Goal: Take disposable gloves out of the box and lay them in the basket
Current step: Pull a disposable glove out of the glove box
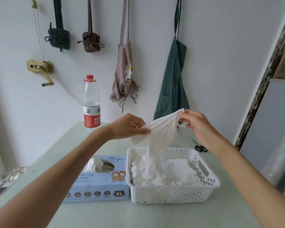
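Both hands are holding one white glove (161, 129) up over the basket (209, 180). The left hand (128, 125) is pinching the glove's left edge between thumb and fingers; the right hand (196, 124) is pinching its upper right corner, which sits a little higher, so the top edge is running across from left to right and tilting up toward the right. From that spread edge the glove is hanging downward, its long axis close to vertical, narrowing as it drops and ending in the basket on the pile (168, 173) of white gloves already lying there.

The basket is standing on the table (138, 214) to the right of the box (97, 181), their sides touching or nearly so; I cannot tell which. The box is lying flat with its long side across the view, and another glove is sticking up out of its top opening (99, 163). The basket's near rim is sitting well back from the table's near edge, with bare tabletop in front. Scissors (200, 147) are lying just behind the basket's far right corner, partly hidden by the right wrist. A bottle (91, 104) is standing upright at the table's far edge, well to the left of the hands. Aprons (171, 83) are hanging on the wall behind.
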